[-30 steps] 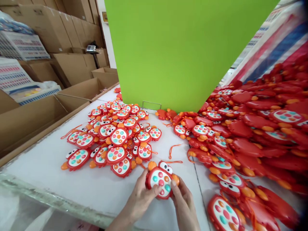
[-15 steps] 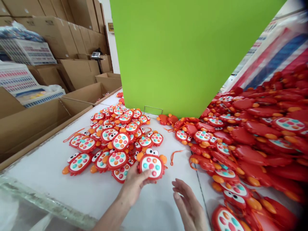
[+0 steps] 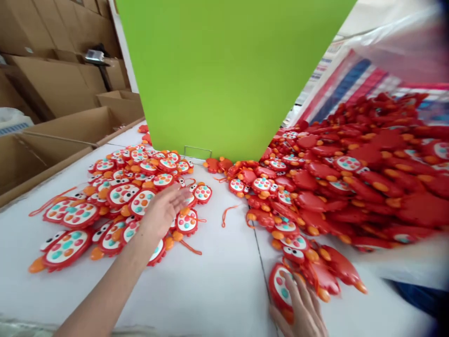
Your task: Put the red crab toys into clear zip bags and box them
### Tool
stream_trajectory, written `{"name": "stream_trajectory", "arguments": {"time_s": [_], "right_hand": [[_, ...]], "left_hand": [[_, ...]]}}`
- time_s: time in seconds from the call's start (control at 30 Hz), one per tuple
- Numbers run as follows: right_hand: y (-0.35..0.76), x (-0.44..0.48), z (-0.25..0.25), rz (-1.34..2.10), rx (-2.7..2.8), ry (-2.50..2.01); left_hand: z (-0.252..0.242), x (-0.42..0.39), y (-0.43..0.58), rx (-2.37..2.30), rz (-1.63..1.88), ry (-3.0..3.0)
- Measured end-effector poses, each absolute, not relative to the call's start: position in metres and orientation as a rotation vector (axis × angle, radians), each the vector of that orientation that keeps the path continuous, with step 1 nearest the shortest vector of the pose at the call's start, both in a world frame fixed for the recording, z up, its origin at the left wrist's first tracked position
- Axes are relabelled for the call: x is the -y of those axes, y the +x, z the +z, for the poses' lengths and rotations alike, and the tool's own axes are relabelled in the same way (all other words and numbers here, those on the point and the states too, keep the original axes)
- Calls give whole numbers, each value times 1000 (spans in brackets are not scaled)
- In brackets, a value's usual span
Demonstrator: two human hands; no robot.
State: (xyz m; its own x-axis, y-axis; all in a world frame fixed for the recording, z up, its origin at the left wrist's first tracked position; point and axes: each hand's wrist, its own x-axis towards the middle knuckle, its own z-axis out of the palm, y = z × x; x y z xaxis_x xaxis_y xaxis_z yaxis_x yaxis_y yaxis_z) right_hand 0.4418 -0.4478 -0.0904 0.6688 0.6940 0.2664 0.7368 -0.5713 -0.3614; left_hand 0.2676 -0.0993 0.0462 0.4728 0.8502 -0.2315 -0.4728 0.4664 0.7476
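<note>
Far left of the green panel [image 3: 224, 79], open cardboard boxes [image 3: 70, 124] stand along the edge of the white table [image 3: 217, 285], with a small device [image 3: 94, 55] on a dark post behind them. In front of the panel and to its left, a heap of red toys [image 3: 122, 193] spreads over the table; they have bulging eyes, orange claws and white faces dotted with coloured buttons, and most lie face up. The left hand [image 3: 161, 213] is over the right part of this heap, its fingers loosely extended and no toy visible in its grasp; whether the fingertips touch the toys cannot be told. At the foot of the panel stands a thin wire loop [image 3: 198, 149]. Directly in front of the panel, an orange cord [image 3: 223, 220] lies on the table between the heaps. Nearer the camera and right of the panel's middle, the right hand [image 3: 306, 313] spans a single red toy [image 3: 279, 283], fingers across its face; how firmly they close cannot be told. Right of the panel, a larger pile [image 3: 351, 187] of the same toys rises before a striped sheet [image 3: 345, 84].
</note>
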Motion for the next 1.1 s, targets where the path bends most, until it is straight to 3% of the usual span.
{"name": "stream_trajectory", "arguments": {"time_s": [0.17,0.27,0.5,0.63,0.83,1.1], "right_hand": [[409,405,-72,-99,1148,-2284],[386,376,-64,-68,1170,-2081],[359,343,-55,137,1302,-1829],[357,350,-52,152,904,-1759],[363,339,-51,866,277,-1402],[358,321,-48,949,337,-1205]], "left_hand": [[-9,190,265,-707,395,919],[-29,226,266,-775,269,946],[-41,227,276,-897,401,937],[-42,223,280,-810,503,800],[-32,232,275,-626,585,671],[-26,220,255,-683,530,788]]}}
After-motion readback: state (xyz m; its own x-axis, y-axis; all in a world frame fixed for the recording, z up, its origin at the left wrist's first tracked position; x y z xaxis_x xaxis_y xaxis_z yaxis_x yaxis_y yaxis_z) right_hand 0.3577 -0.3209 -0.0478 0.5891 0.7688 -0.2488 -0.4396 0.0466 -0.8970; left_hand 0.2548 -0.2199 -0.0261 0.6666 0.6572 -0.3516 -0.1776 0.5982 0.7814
